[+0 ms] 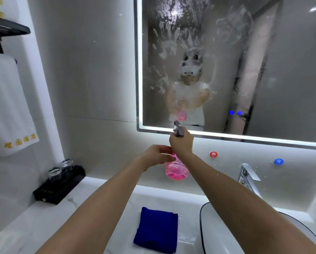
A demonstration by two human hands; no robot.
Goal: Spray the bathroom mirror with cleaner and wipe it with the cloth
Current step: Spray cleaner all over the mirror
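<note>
One folded blue cloth lies nearest, on the white surface. Above hangs one foam-streaked mirror; at its lower edge, one pink spray bottle is held by two hands: right hand curled round the trigger head, left hand pinching the neck.

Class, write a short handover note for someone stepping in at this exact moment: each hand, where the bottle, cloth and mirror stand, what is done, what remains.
Right hand: grips the spray head of the pink spray bottle, nozzle toward the mirror.
Left hand: holds the bottle's upper part, just under the right hand.
Cloth: blue, folded, lying on the counter below the bottle, not held.
Done: white foam and droplets cover the mirror's upper left and middle.
Left: probably more spray on the clearer right side, then put the bottle down and wipe the glass with the cloth.
</note>
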